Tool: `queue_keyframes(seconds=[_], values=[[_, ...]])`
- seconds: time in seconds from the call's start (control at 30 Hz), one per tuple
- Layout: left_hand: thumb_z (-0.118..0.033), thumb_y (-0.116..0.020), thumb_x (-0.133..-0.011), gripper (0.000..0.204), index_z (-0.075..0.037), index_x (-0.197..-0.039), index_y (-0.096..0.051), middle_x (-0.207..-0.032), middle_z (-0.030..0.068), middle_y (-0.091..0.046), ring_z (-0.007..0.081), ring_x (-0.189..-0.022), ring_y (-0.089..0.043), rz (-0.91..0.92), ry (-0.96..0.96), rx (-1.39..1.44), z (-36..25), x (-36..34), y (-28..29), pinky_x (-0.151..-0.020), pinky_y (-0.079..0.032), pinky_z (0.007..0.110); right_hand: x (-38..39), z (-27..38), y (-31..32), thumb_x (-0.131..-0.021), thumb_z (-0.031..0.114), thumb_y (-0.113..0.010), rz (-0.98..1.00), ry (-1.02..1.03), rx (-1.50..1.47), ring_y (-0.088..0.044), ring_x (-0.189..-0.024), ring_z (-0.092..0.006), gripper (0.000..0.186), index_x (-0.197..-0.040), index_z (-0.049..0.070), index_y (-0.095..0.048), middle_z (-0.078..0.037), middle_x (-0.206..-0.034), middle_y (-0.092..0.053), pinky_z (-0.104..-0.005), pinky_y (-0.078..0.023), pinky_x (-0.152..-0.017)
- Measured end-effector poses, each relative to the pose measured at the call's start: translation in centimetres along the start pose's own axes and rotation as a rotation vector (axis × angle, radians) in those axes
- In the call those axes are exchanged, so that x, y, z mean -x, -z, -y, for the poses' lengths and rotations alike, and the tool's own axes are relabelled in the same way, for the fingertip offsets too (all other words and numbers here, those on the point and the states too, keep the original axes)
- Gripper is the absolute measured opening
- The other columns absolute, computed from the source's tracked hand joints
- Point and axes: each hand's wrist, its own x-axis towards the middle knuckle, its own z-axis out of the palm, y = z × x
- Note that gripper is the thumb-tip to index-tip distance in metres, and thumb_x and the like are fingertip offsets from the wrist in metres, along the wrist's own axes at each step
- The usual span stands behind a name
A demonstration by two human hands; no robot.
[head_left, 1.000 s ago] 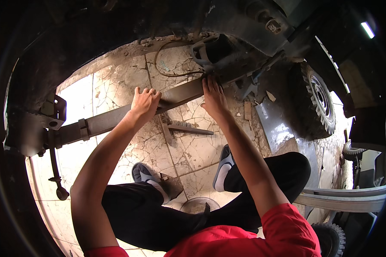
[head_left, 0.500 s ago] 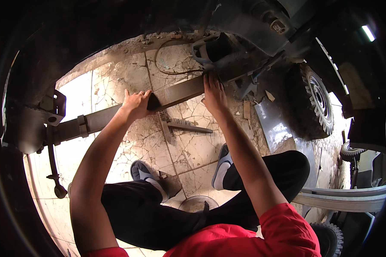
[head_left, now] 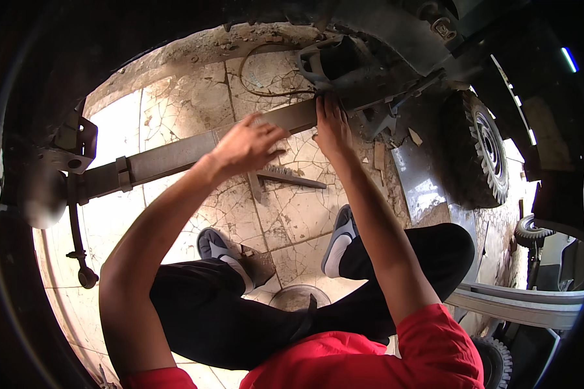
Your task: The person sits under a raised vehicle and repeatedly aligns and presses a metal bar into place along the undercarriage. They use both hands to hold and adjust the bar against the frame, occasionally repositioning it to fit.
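Note:
A long grey metal beam (head_left: 175,150) runs diagonally under the dark vehicle body, with a clamp (head_left: 123,174) near its left end. My right hand (head_left: 331,123) rests across the upper right stretch of the beam, fingers extended. My left hand (head_left: 253,144) is at the beam's middle, fingers loosely bent and apart, nothing visible in them; whether it touches the metal I cannot tell. Beneath, on the cracked tiles, lies a wire brush (head_left: 290,178) with a long handle.
A tyre with wheel (head_left: 483,149) stands at the right. A dark bracket (head_left: 86,144) hangs at the left, curved metal strips (head_left: 512,299) lie at lower right, and a thin hose (head_left: 246,78) lies beyond the beam. A round pan (head_left: 292,296) sits between my legs.
My left hand has shifted rightward and up from where it lay on the beam, its fingers looser. The view has shifted slightly, so the beam appears higher. My right hand stays on it.

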Motion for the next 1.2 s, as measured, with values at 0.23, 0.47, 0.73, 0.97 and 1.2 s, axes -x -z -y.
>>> queue_keyframes(seconds=[0.23, 0.47, 0.73, 0.97, 1.2], values=[[-0.053, -0.054, -0.098, 0.059, -0.018, -0.144, -0.048, -0.136, 0.0121, -0.061, 0.0290, -0.129, -0.056, 0.661, -0.072, -0.123, -3.6, 2.9, -5.0, -0.112, -0.040, 0.047, 1.1, 0.5, 0.0, -0.079, 0.003, -0.066, 0.053, -0.007, -0.029, -0.039, -0.141, -0.0362, 0.069, -0.143, -0.006, -0.042, -0.025, -0.151, -0.038, -0.0440, -0.036, -0.115], [-0.048, -0.059, -0.096, 0.050, -0.014, -0.133, -0.060, -0.121, 0.0103, -0.069, 0.0266, -0.120, -0.063, 0.829, 0.205, -0.118, 1.5, 4.2, -4.1, -0.100, -0.050, 0.040, -0.7, 0.4, 0.4, -0.074, 0.007, -0.078, 0.109, -0.022, -0.039, -0.035, -0.144, -0.0364, 0.087, -0.148, -0.006, -0.034, -0.027, -0.153, -0.034, -0.0437, -0.035, -0.117], [-0.048, -0.059, -0.096, 0.043, -0.013, -0.121, -0.065, -0.107, 0.0128, -0.072, 0.0310, -0.108, -0.067, 0.797, 0.228, -0.058, 0.9, 4.2, -3.2, -0.092, -0.053, 0.044, 0.4, 0.3, 1.5, -0.064, 0.015, -0.090, 0.200, -0.054, -0.054, -0.031, -0.146, -0.0360, 0.106, -0.151, -0.001, -0.031, -0.024, -0.157, -0.029, -0.0428, -0.032, -0.118], [-0.050, -0.060, -0.095, 0.044, -0.010, -0.112, -0.070, -0.112, 0.0120, -0.072, 0.0311, -0.113, -0.065, 0.935, 0.235, -0.113, 0.4, 3.7, -3.2, -0.095, -0.052, 0.045, -1.0, 0.5, 1.1, -0.065, 0.017, -0.090, 0.239, -0.094, -0.059, -0.028, -0.147, -0.0374, 0.109, -0.153, 0.000, -0.028, -0.023, -0.160, -0.024, -0.0445, -0.030, -0.119], [-0.046, -0.063, -0.094, 0.043, -0.012, -0.120, -0.066, -0.114, 0.0122, -0.071, 0.0306, -0.115, -0.065, 0.895, 0.248, -0.080, 0.2, 3.7, -3.3, -0.096, -0.052, 0.045, 0.1, -0.9, 0.8, -0.064, 0.020, -0.091, 0.175, 0.032, 0.016, -0.031, -0.146, -0.0356, 0.106, -0.150, -0.001, -0.032, -0.023, -0.156, -0.030, -0.0431, -0.033, -0.118]])
